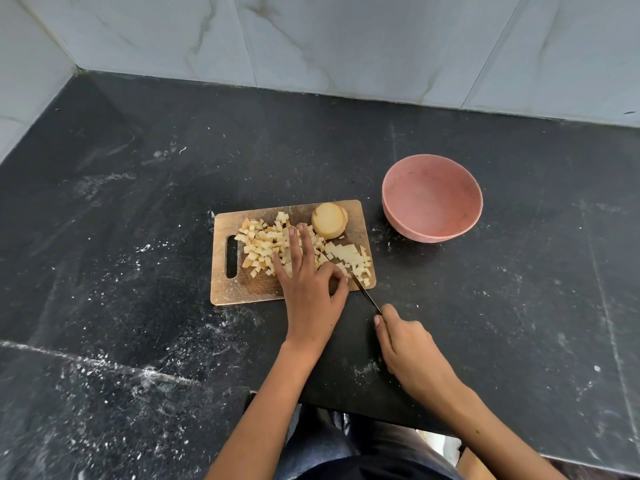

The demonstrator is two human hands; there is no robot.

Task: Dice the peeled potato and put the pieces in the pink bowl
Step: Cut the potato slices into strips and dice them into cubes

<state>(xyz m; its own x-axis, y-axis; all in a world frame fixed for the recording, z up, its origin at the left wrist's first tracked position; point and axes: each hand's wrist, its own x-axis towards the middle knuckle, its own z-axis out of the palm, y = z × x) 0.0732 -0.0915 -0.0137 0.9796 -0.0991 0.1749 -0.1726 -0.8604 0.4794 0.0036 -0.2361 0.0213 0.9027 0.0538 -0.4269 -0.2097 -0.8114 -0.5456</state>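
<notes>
I see the uncut potato piece (329,220) sitting at the far right corner of the wooden cutting board (228,289), cut face up. Diced potato pieces (258,244) lie heaped across the board's middle and left, and a second patch of cubes (353,259) lies toward its right edge. The pink bowl (432,197) stands on the counter (138,202) just beyond the board's right corner, apart from it, and I see nothing inside it. The counter is dark and dusted with pale specks, and grey marbled wall tiles (311,39) rise behind it.

My left hand (308,289) lies over the dice, its fingers stretched forward and pressing flat on the heap, thumb bent in toward the blade. It covers part of the pile, so I cannot tell what lies beneath the palm. My right hand (405,344) rests on the counter near the board's front corner, fingers curled round the handle of the knife (363,293), whose blade slants up onto the board between the two groups of dice
</notes>
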